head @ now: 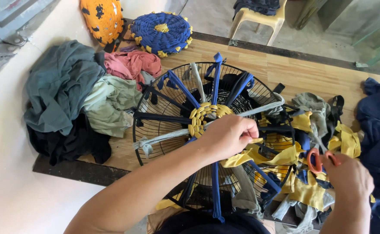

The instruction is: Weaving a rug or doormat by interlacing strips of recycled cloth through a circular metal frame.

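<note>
At frame centre lies one round black wire fan guard (164, 125), strung with blue and grey cloth strips, a small yellow woven coil (204, 116) at its hub. The left hand (230, 135) pinches a yellow strip (259, 152) shut. The right hand (348, 178), lower right, grips orange-handled scissors (316, 159). Two finished round mats (160, 31) sit at upper left.

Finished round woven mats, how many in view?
2. A blue mat with yellow centre and trim at the far edge of the wooden board, and an orange one with black patches left of it, partly cropped. Cloth piles could hide more.
</note>
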